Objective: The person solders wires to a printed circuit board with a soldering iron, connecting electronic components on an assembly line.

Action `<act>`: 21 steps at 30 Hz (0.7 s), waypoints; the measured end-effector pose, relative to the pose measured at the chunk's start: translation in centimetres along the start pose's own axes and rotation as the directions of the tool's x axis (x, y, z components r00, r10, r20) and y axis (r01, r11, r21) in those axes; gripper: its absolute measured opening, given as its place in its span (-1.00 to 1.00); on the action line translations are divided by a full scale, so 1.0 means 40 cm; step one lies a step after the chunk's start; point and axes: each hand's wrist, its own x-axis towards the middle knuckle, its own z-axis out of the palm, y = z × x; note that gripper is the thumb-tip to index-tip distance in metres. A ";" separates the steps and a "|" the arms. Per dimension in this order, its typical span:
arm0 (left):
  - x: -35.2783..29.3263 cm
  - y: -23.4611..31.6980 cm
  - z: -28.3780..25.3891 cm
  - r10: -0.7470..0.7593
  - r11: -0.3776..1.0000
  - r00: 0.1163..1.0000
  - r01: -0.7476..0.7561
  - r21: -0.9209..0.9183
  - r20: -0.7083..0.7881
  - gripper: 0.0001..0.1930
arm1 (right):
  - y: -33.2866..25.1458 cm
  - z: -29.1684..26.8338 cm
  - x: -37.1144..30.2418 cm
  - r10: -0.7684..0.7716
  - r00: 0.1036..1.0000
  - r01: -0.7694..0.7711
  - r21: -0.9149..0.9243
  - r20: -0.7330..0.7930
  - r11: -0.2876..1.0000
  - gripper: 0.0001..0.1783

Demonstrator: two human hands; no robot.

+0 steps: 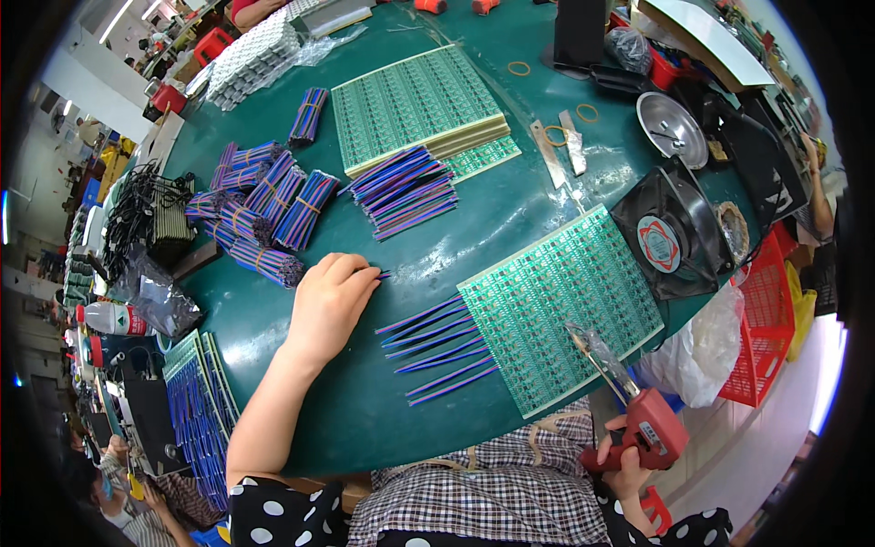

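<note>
My right hand (624, 469) grips a red soldering gun (652, 430) by its handle, at the table's near right edge. The gun's metal tip is over the green circuit board panel (561, 305). Several short blue and purple wire strips (437, 342) stick out from the panel's left edge. Left of them, my left hand (333, 296) has its fingers pinched together over the table. A short wire (385, 274) shows at its fingertips; most of it is hidden. Beyond that hand lies a loose pile of cut wires (406, 191), against a stack of green panels (415, 100).
Rubber-banded wire bundles (264, 196) are heaped left of the loose wires. A black fan (670, 228) stands beside the panel's right edge, with a metal bowl (673, 128) beyond. Wired panels (196, 410) lean at the left. A red crate (761, 328) stands at the right.
</note>
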 end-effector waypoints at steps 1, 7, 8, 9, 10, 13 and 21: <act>0.000 0.005 -0.003 0.068 0.993 0.996 -0.073 0.092 0.059 -0.80 | 0.000 -0.004 -0.005 -0.002 1.000 0.002 0.000 0.003 1.000 -0.25; 0.022 0.009 0.025 -0.054 0.998 0.999 0.054 -0.029 0.004 -0.88 | 0.008 -0.002 -0.016 0.031 0.999 -0.032 0.079 0.015 0.996 -0.23; 0.020 0.015 0.022 -0.289 0.902 0.957 0.284 -0.325 0.034 -0.96 | 0.006 0.001 -0.014 0.039 0.999 -0.040 0.035 0.033 0.999 -0.17; 0.028 0.042 0.013 -0.436 0.696 0.889 0.430 -0.575 0.136 -0.96 | 0.005 -0.004 -0.018 0.057 0.997 -0.060 0.062 0.055 0.996 -0.16; 0.040 0.085 -0.009 -0.536 0.402 0.795 0.536 -0.742 0.283 -0.95 | 0.003 -0.013 -0.025 0.073 0.997 -0.075 0.056 0.032 0.996 -0.16; 0.026 0.238 -0.057 -0.402 0.481 0.840 0.533 -0.696 0.365 -0.90 | -0.009 -0.029 -0.032 0.164 0.980 -0.179 0.145 0.109 0.973 -0.16; -0.060 0.328 0.051 0.279 0.953 0.958 -0.268 -0.144 0.060 -0.76 | -0.029 -0.044 -0.038 0.297 0.915 -0.365 0.246 0.272 0.898 -0.14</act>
